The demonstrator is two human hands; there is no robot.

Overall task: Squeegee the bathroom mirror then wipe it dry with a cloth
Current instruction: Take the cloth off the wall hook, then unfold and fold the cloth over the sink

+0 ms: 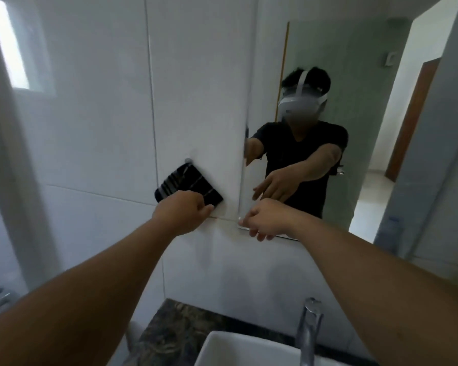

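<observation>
A dark striped cloth (185, 183) hangs from a small hook (188, 160) on the white tiled wall, just left of the mirror (354, 114). My left hand (183, 213) is closed on the cloth's lower edge, thumb at its lower right corner. My right hand (265, 220) hovers at the mirror's lower left corner with its fingers apart and nothing in it. The mirror shows a person in a black shirt reaching forward with both arms. No squeegee is in view.
Below my arms are a white basin (222, 350), a chrome tap (308, 328) and a dark stone counter (175, 326). A bright window (8, 43) is at the upper left. The mirror reflects an open doorway.
</observation>
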